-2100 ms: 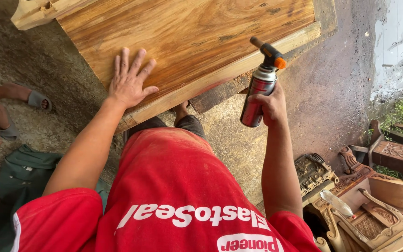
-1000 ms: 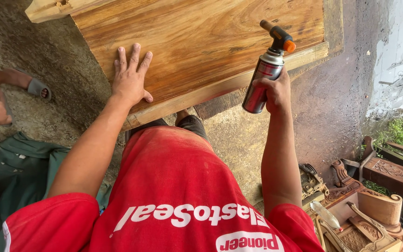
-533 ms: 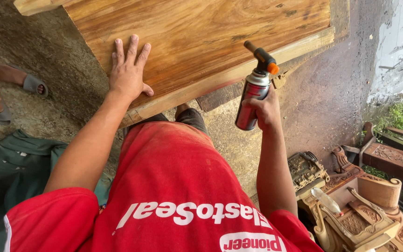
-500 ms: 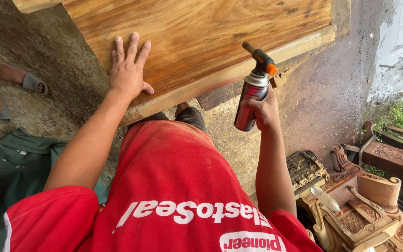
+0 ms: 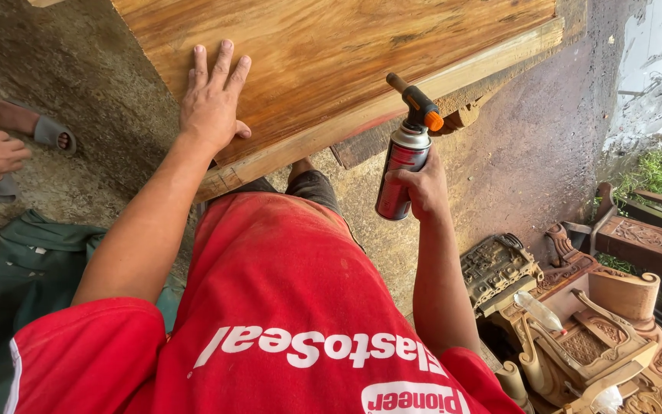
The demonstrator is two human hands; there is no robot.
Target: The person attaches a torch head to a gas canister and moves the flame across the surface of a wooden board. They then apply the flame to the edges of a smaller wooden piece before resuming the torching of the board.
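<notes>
Torch canister (image 5: pixel 398 172), red and silver, upright in the right hand (image 5: pixel 421 186), fingers wrapped round its lower body, black-and-orange nozzle (image 5: pixel 417 102) angled toward the edge of the wooden slab (image 5: pixel 331 54). Left hand (image 5: pixel 211 100) flat on the slab's top, fingers spread, gripping nothing. Probably light, rigid and smooth metal, so best taken round the middle of the can, well clear of the nozzle. Flame not visible, perhaps lost in daylight. Slab thick, stiff, likely heavy, on a dark block (image 5: pixel 362 146). Carved furniture pieces (image 5: pixel 576 330) at lower right; another person's sandalled foot (image 5: pixel 36 130) at left.
</notes>
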